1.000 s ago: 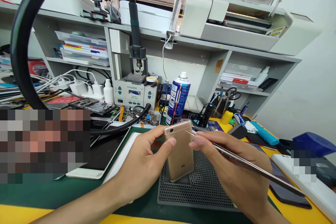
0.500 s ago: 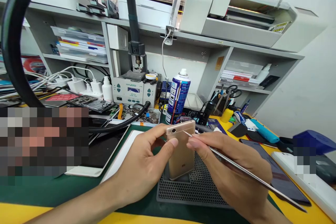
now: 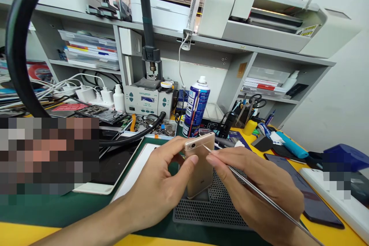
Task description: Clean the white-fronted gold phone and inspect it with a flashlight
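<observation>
A gold smartphone [image 3: 200, 177] stands upright, its back towards me and its camera at the upper left. My left hand [image 3: 170, 177] is closed on its left edge, thumb on the back and fingers behind. Between the thumb and fingers of my right hand [image 3: 253, 184] is a slim metal pick [image 3: 268, 196]. Its pointed tip touches the upper back of the phone, right of the camera. The pick's far end runs down past the lower frame edge. Under the phone lies a dark honeycomb-patterned mat [image 3: 207, 215].
Behind the phone stands a blue spray can [image 3: 196, 107]. A soldering-type station [image 3: 147, 100] and a tray of small parts [image 3: 170, 127] are further back. To the left lies a white-framed tablet [image 3: 115, 169]; a dark phone [image 3: 317, 203] lies at right. A black hose [image 3: 17, 54] arches at left.
The pick has turned a little, so its rear end now points lower. My right hand has shifted slightly right. The phone's back has turned slightly, and the whole view has moved a little.
</observation>
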The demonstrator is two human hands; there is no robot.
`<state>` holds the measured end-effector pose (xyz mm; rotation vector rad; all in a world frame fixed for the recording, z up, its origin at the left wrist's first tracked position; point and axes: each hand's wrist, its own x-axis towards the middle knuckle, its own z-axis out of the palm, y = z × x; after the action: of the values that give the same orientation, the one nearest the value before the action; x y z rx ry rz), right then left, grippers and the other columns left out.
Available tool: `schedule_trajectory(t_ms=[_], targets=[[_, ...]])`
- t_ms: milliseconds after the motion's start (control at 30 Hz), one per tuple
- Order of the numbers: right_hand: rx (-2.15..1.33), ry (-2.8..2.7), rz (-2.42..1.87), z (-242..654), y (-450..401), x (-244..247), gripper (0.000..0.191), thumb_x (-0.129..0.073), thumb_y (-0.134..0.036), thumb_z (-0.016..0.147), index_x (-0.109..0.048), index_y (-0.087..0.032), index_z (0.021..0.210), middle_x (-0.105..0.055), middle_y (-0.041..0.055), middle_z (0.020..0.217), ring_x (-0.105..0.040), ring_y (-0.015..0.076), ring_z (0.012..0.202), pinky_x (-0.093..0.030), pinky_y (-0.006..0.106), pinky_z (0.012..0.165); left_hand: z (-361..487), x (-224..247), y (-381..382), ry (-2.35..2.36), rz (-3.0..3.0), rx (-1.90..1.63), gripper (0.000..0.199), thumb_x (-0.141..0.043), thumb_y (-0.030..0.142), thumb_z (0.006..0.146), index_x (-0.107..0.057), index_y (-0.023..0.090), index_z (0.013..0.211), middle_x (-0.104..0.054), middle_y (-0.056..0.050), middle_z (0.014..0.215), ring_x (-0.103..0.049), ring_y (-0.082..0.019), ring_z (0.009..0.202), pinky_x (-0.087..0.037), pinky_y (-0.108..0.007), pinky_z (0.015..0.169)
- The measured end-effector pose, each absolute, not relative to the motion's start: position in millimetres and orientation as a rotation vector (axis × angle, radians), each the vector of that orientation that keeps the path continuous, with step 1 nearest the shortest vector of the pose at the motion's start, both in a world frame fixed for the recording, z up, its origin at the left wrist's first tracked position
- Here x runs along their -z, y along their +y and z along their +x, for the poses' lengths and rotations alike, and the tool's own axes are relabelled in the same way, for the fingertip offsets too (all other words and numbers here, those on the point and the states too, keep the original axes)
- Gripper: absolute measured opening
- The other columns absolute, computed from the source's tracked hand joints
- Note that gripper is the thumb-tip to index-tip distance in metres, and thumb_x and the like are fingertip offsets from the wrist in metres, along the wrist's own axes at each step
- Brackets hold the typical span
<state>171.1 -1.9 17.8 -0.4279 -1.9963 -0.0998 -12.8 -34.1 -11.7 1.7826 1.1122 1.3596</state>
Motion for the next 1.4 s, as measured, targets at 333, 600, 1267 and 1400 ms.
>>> schedule_trajectory(t_ms=[333,600,1267,1400], targets=[[0.015,-1.88,-0.651,182.1,-7.6,-25.7,0.009,-0.07,-0.015,0.086,-0.071,-0.023,0.082,-0.075,-0.0029,0.074,-0.07,0.0105,0.062,-0.055,0.017,0.059,-12.9,12.7,-34.1,1.078,1.611,-1.343,0.025,-0.054,0.037,0.098,-0.066,0.024,0.116,-0.066,-0.002,0.099,-0.058,-0.017,0.085,-0.049,-0.028,0.077],[-0.729,-1.505,-0.8,186.0,9.1,-25.4,0.017,-0.074,-0.036,0.086,-0.073,-0.021,0.095,-0.076,0.0029,0.072,-0.075,0.0191,0.063,-0.064,0.028,0.063,-18.1,8.0,-24.3,1.013,1.255,-1.407,0.025,-0.064,0.041,0.092,-0.07,0.018,0.1,-0.067,-0.004,0.093,-0.058,-0.018,0.087,-0.046,-0.028,0.078],[-0.118,-1.71,-0.694,174.6,6.5,-18.4,0.003,-0.07,-0.016,0.086,-0.071,-0.019,0.085,-0.074,0.0011,0.077,-0.07,0.0144,0.065,-0.058,0.024,0.063,-16.1,-2.6,-20.9,0.443,0.603,-1.072,0.057,-0.043,0.056,0.098,-0.037,0.03,0.148,-0.071,-0.013,0.112,-0.072,-0.031,0.095,-0.044,-0.053,0.098],[0.008,-1.812,-0.618,175.0,4.1,-15.0,0.008,-0.07,-0.012,0.085,-0.071,-0.019,0.089,-0.075,0.0022,0.083,-0.071,0.0159,0.074,-0.058,0.024,0.068,-15.4,-6.0,-27.0,0.449,0.647,-1.025,0.054,-0.041,0.056,0.099,-0.04,0.032,0.147,-0.071,-0.009,0.102,-0.071,-0.031,0.095,-0.043,-0.052,0.098]])
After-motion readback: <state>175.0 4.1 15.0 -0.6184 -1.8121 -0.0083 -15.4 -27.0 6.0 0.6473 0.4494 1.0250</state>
